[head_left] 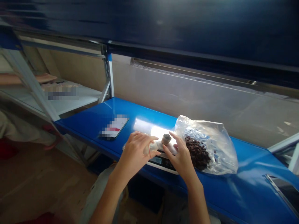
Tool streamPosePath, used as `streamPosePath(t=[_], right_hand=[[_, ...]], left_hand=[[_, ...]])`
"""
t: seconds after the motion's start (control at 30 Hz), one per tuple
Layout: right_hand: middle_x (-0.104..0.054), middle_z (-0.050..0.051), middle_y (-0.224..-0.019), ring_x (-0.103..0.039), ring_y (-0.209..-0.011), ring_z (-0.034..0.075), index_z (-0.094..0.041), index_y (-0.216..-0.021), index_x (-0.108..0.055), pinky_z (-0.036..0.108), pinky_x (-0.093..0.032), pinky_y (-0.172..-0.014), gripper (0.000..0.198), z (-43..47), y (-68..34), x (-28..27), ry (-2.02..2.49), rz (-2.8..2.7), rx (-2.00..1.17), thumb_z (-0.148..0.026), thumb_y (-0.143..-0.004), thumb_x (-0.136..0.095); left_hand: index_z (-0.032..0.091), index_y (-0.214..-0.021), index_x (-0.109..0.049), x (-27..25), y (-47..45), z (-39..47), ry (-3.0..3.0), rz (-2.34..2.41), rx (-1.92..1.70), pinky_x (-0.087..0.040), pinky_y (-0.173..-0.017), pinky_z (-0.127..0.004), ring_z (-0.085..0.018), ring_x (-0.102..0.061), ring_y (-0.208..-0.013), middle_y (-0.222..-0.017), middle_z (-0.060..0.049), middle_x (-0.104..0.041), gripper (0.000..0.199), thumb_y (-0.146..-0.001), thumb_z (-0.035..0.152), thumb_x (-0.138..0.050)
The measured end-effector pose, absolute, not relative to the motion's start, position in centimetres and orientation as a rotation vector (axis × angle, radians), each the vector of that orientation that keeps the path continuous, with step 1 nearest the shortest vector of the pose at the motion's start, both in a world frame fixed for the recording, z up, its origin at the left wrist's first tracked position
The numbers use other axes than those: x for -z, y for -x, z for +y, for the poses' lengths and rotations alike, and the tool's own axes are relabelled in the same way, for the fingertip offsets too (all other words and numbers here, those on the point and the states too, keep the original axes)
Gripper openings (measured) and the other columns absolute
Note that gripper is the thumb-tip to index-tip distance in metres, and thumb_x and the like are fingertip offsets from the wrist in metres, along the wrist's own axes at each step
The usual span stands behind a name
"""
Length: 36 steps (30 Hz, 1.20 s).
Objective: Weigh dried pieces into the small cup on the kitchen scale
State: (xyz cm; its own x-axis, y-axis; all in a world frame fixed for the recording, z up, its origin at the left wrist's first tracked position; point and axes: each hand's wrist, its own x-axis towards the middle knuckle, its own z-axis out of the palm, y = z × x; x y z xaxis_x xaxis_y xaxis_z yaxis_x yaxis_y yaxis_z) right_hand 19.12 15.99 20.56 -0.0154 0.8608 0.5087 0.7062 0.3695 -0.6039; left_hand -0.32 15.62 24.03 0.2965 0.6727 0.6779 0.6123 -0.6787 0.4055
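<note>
A digital kitchen scale [162, 162] lies on the blue shelf, its display reading 10.0. On its bright plate stands a small tan cup [166, 140] filled with dark pieces. My right hand [179, 152] is beside the cup, thumb and forefinger spread around its near right side; whether they touch it I cannot tell. Just left of the cup, my left hand [137, 147] grips a small clear zip bag [151, 148] with a red line along it, between thumb and fingers. Right of the scale lies a large clear plastic bag [224, 149], open, with dark brown chunks [197, 152] inside.
A phone-like flat item [115, 127] lies on the blue shelf [93, 116] to the left. A dark metal-edged object [283, 189] is at the right. A dark upper shelf [149, 25] hangs overhead. Another person's arm [25, 78] rests over the white shelf [86, 96].
</note>
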Motion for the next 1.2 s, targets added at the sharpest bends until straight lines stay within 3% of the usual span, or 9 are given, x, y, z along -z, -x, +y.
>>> streamPosePath(t=[0.2, 0.37, 0.67, 0.9, 1.03, 1.2], right_hand=[[-0.067, 0.012, -0.112, -0.060, -0.107, 0.030, -0.021, -0.127, -0.053, 0.050, -0.048, -0.091, 0.048, 16.1, -19.0, -20.7, 1.462, -1.718, -0.275, -0.039, -0.083, -0.059], [-0.064, 0.012, -0.121, -0.058, -0.113, 0.030, -0.022, -0.129, -0.051, 0.050, -0.044, -0.095, 0.051, 16.0, -18.7, -21.0, 1.394, -1.677, -0.231, -0.039, -0.081, -0.061], [-0.063, 0.009, -0.103, -0.063, -0.097, 0.026, -0.021, -0.122, -0.056, 0.042, -0.052, -0.084, 0.045, 15.9, -18.5, -21.3, 1.363, -1.641, -0.248, -0.035, -0.080, -0.063], [-0.062, 0.005, -0.105, -0.066, -0.088, 0.020, -0.026, -0.123, -0.052, 0.040, -0.052, -0.085, 0.048, 14.0, -18.9, -23.0, 1.252, -1.554, -0.371, -0.031, -0.078, -0.066], [-0.065, 0.005, -0.107, -0.064, -0.098, 0.022, -0.028, -0.121, -0.054, 0.038, -0.051, -0.084, 0.045, 12.7, -19.0, -24.3, 1.151, -1.507, -0.414, -0.031, -0.078, -0.068], [-0.065, 0.005, -0.118, -0.061, -0.110, 0.023, -0.032, -0.123, -0.051, 0.038, -0.048, -0.091, 0.046, 12.0, -18.8, -24.6, 1.078, -1.587, -0.572, -0.030, -0.081, -0.068]], left_hand=[[0.022, -0.100, -0.061, -24.1, -1.1, 14.7, -2.433, 1.016, -1.326, -0.044, -0.091, -0.033, -0.016, -0.064, -0.086, -0.088, 0.002, -0.071, 0.031, -0.073, 0.022, -0.076], [0.021, -0.103, -0.061, -23.9, -1.4, 14.6, -2.421, 1.029, -1.298, -0.046, -0.090, -0.034, -0.017, -0.064, -0.085, -0.086, 0.002, -0.070, 0.034, -0.073, 0.020, -0.076], [0.022, -0.100, -0.063, -23.0, -1.2, 15.2, -2.405, 1.089, -1.261, -0.046, -0.089, -0.037, -0.019, -0.063, -0.087, -0.086, 0.000, -0.069, 0.028, -0.075, 0.017, -0.073], [0.022, -0.109, -0.059, -22.7, -1.5, 15.3, -2.375, 1.125, -1.340, -0.045, -0.090, -0.034, -0.018, -0.064, -0.089, -0.091, 0.000, -0.071, 0.035, -0.077, 0.022, -0.072], [0.022, -0.101, -0.061, -22.7, -1.6, 15.2, -2.376, 1.118, -1.410, -0.044, -0.087, -0.034, -0.019, -0.064, -0.089, -0.090, 0.000, -0.071, 0.028, -0.077, 0.026, -0.073], [0.023, -0.110, -0.057, -22.7, -1.7, 14.9, -2.327, 1.153, -1.438, -0.045, -0.086, -0.033, -0.019, -0.061, -0.089, -0.089, 0.000, -0.070, 0.035, -0.078, 0.031, -0.071]])
